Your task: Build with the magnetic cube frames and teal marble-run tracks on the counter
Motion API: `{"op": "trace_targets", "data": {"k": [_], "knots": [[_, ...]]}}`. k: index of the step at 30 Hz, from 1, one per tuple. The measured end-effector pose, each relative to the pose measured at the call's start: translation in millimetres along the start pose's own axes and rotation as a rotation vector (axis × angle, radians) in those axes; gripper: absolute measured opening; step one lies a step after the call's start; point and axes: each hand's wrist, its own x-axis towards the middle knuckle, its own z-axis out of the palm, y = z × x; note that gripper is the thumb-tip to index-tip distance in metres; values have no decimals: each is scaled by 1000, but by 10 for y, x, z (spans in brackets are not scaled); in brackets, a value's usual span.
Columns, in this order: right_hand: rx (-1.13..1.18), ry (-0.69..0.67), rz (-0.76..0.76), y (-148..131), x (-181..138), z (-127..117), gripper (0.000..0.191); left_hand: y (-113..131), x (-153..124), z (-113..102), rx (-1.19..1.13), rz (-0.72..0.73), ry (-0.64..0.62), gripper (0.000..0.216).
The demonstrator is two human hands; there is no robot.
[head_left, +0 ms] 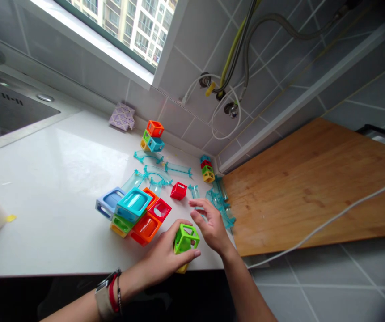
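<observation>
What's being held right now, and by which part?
The left hand holds the green frame cube by opposite sides. The right hand looks empty.

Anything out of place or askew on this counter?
A white cable trails loose across the wooden board and off its front edge. The green cube in the left hand sits tilted on a yellow piece right at the counter front edge. Nothing looks spilled or broken.

On a white countertop (51, 179), the left hand (165, 255) grips a lime-green hollow plastic cube (185, 238), seemingly atop a yellow piece (182, 269). The right hand (210, 226) hovers beside it, fingers spread, near clear teal track pieces (222, 205).
</observation>
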Motion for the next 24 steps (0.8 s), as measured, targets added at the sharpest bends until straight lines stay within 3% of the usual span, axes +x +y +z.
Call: {"op": "trace_targets", "data": {"k": [4,8,11,14,17,24], "knots": [[246,-64,88,-31,-546,45,51,10,9,17,-19,114,-100,76],[358,8,92,49,-815,158,71,46,-22,30,-24,111,-132,68],[485,133,174,131,-904,301,57,55,-58,11,49,63,-164,71],[791,339,281,230,-934,455,34,58,-102,-23,113,24,-213,81],[1048,507,361,309,-916,543,37,58,-135,-47,89,20,-196,89],[1257,486,373,377,-846,510,49,118,-99,-85,112,-17,-54,27]]}}
